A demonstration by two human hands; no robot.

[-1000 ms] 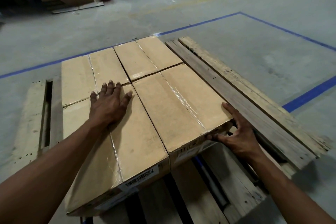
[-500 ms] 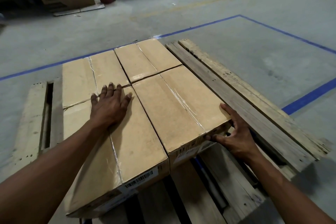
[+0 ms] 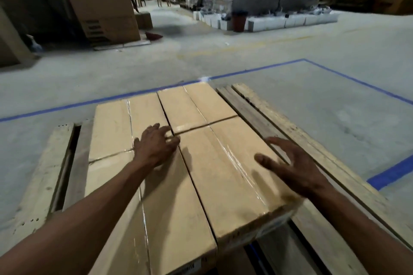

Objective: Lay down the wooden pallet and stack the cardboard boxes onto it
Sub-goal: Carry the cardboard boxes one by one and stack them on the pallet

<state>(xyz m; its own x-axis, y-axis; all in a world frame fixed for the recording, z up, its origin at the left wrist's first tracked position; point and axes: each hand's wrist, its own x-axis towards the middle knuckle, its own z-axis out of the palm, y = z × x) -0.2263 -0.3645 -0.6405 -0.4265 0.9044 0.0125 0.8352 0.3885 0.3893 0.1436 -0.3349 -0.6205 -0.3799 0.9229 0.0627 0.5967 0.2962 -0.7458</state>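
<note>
Head view shows a wooden pallet lying flat on the concrete floor, inside a rectangle marked with blue floor tape. Four cardboard boxes sit on it in a two-by-two block, sides touching: a near-left box, a near-right box, a far-left box and a far-right box. Bare pallet slats show on both sides of the block. The left hand is over the near-left box at its far end, fingers spread and relaxed, holding nothing; whether it touches the top I cannot tell. The right hand hovers over the right edge of the near-right box, fingers splayed, gripping nothing.
</note>
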